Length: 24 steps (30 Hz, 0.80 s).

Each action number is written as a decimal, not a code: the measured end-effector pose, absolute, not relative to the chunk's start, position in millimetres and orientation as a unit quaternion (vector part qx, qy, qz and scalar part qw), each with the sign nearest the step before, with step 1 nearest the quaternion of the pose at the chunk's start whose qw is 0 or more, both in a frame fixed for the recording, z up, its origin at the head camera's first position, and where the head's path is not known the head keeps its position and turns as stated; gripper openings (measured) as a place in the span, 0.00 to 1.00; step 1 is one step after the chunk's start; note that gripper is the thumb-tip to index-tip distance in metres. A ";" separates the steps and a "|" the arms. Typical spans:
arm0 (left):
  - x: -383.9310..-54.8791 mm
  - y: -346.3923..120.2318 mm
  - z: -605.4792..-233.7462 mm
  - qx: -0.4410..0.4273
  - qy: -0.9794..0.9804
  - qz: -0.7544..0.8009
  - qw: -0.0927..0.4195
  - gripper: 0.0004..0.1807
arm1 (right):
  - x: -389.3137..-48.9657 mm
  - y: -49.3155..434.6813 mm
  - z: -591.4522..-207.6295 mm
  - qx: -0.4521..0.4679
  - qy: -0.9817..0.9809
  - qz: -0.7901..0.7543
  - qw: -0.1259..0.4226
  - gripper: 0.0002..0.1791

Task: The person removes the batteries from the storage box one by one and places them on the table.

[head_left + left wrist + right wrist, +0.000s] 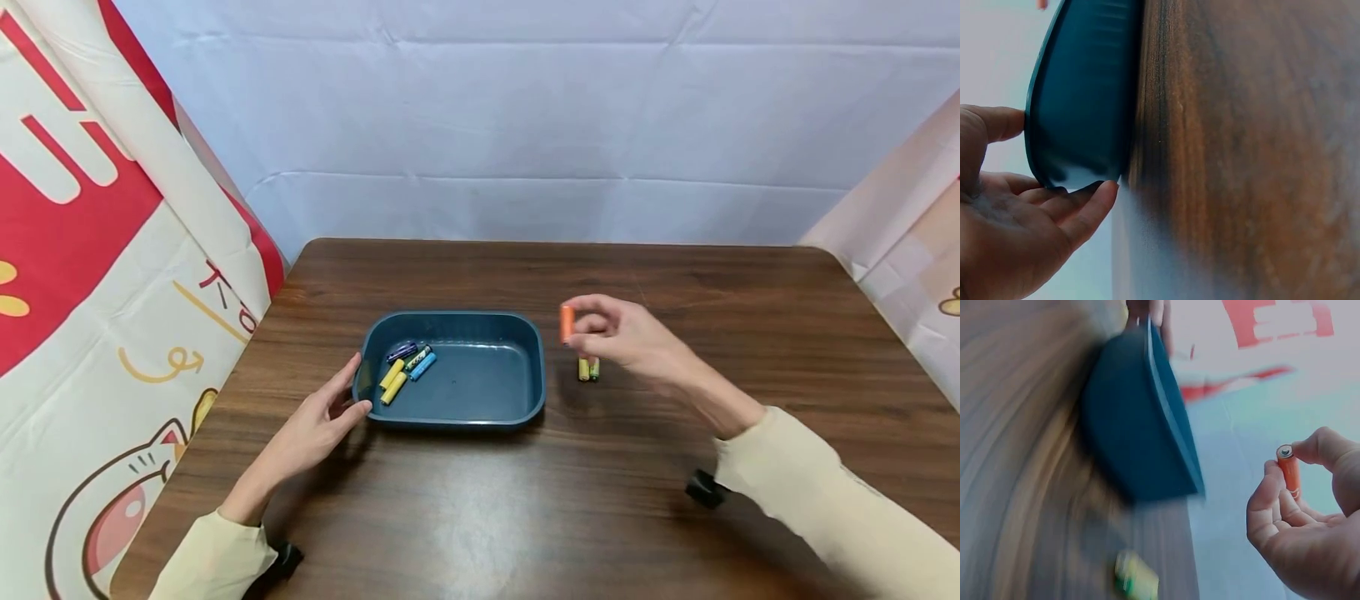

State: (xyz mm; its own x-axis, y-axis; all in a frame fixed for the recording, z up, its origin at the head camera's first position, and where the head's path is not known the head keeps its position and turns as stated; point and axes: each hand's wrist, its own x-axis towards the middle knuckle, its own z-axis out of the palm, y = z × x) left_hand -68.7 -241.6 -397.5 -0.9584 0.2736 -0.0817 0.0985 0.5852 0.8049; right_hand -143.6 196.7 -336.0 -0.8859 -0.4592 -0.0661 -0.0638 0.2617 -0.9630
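Observation:
In the head view, a dark blue plastic container (480,412) stands on the table. My left hand (318,425) holds its left end, thumb at the near corner and fingers along the outer wall. Inside, toward the left, lie yellow batteries (393,388), a light blue battery (423,367), a green-and-black battery (417,358) and a dark purple battery (402,352). My right hand (630,337) pinches an orange battery (1290,475) between thumb and fingers, raised just right of the container. Below that hand, a yellow battery (583,370) and a green battery (595,370) rest side by side on the table.
The brown wooden table (465,517) extends to both sides of the container. A pale cloth (510,117) hangs behind its far edge, and a printed cloth (90,275) hangs at the left. Dark wrist devices (705,489) show under both sleeves.

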 end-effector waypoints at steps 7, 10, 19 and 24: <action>-66.5 -239.1 -397.4 0.110 0.885 0.442 0.090 0.40 | -139.3 257.2 -363.2 -0.124 0.856 -0.484 0.133 0.30; -65.3 -238.8 -397.1 0.108 0.885 0.443 0.092 0.40 | -140.6 267.5 -380.8 -0.129 0.874 -0.449 0.133 0.30; -62.1 -238.9 -397.5 0.102 0.881 0.453 0.096 0.40 | -146.3 258.0 -408.0 -0.179 0.914 -0.354 0.089 0.22; -61.4 -239.8 -398.1 0.107 0.882 0.450 0.092 0.40 | -145.5 255.3 -408.6 -0.188 0.918 -0.338 0.085 0.19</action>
State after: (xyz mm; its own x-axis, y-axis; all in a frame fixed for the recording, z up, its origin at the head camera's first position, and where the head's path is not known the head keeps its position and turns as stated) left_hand -61.4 -239.8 -398.1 -0.9604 0.2709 -0.0655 0.1057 0.5716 0.8137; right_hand -145.5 255.3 -408.6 -0.9149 -0.4025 -0.0298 -0.2871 0.7008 -0.6530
